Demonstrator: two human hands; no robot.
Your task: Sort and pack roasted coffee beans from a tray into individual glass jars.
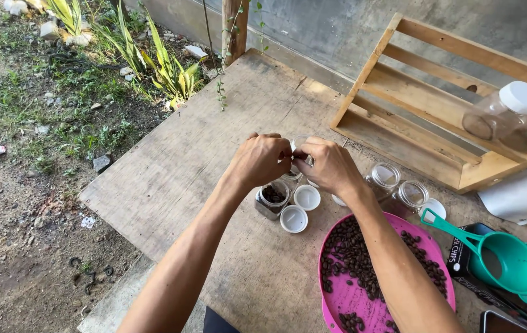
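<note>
A weathered wooden desk (214,154) is seen from above, set outdoors beside bare earth, grass and a leafy plant (165,68). Two bare forearms reach forward over it. The left hand (258,159) and the right hand (331,165) are brought together above the middle of the desk, knuckles up, fingertips meeting. A small pale item (293,154) is pinched between them; its kind cannot be told, since it is mostly hidden by the fingers. The grip of each hand is closed on it.

Just below the left hand, a small clear jar (272,200) with dark beans inside stands open on the desk. Two round white lids (307,197) lie just beside it, tops down. To the right, past the right wrist, two more clear jars (397,190) lie near each other, and another white lid (434,207) rests close by.

A pink oval tray (350,302) of dark coffee beans (350,253) sits under the right forearm, at the near edge of the desk. A teal funnel (504,259) lies to its right, on a dark packet (461,253).

A wooden slatted rack (411,123) leans against the grey wall at the far right. Two clear jars with white caps (510,111) rest on it.
</note>
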